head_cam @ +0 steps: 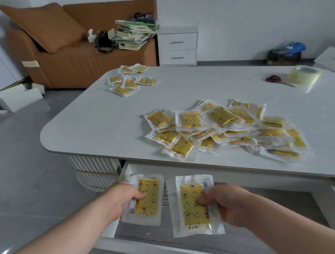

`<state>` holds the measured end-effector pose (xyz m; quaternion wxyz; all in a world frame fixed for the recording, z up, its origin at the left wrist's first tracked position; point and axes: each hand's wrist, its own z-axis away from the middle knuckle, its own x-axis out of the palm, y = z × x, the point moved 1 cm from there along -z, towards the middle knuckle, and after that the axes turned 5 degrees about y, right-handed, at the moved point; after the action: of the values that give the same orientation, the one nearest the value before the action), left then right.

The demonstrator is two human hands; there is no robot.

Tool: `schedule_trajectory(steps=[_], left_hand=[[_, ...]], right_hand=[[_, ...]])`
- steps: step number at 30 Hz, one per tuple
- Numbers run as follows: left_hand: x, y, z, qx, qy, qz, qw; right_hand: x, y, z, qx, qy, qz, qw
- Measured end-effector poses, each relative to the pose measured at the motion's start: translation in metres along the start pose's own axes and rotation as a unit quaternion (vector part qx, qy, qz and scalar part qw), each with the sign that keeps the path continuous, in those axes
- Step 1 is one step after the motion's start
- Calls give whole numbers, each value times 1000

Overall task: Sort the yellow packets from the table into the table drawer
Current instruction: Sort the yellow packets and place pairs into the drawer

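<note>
My left hand (120,199) grips a yellow packet (147,199) in a clear wrapper by its left edge, over the left end of the open table drawer (190,242). My right hand (225,204) holds a second yellow packet (192,206) by its right side, over the drawer's middle. Both packets hang lengthwise just above the grey drawer floor. A big heap of yellow packets (226,128) lies on the white table (102,121) near its front edge. A smaller group of packets (129,81) sits at the table's far left corner.
Red-handled scissors (276,79) and a roll of clear tape (302,75) lie at the table's far right. A brown sofa (74,60) with a stack of books (134,34) and a white nightstand (178,46) stand behind the table. A white box (16,97) lies on the floor at left.
</note>
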<state>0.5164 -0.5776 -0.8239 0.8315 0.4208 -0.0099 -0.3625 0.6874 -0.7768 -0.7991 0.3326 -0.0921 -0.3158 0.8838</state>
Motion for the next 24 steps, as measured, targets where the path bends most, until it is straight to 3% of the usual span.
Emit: schedule_trajectory(steps=[15,19,24], left_hand=[[36,-4,-65,14,138,-164,977],[36,-3,-66,52,176,-269,946],[37,-7,-61,140,203,-401,882]], right_hand=[[3,17,-63,40,50,-42,997],[6,19,-69,39,50,-48,997],[12,20,-74,35,52,-43,997]])
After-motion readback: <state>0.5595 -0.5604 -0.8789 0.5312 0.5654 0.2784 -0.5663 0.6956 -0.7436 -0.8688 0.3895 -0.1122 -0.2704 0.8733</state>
